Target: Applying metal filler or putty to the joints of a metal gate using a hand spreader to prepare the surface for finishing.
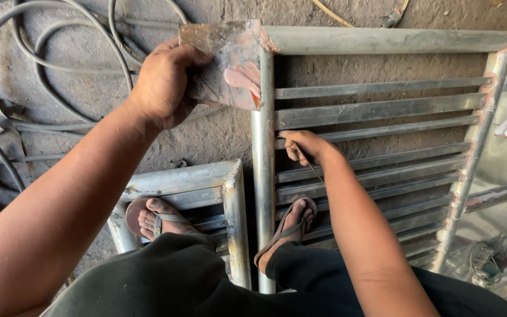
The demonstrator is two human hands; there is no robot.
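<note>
Head view: left hand [162, 82] gripping metal plate [227, 61] at frame corner; right hand [303, 147] pinching thin rod [314, 169].

Slatted metal frame [377, 111] lies on floor, 3 o'clock of cables [42, 64]. Smaller frame [189, 182] at 7 o'clock, touching its upright.

The dusty concrete floor [206, 138] carries grey cables [42, 64] and two louvred metal frames [377, 111].

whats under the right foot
The right foot, in a sandal, stands on the slats of the metal frame. Dark gaps show between slats; what lies beneath the sole is covered.
</note>
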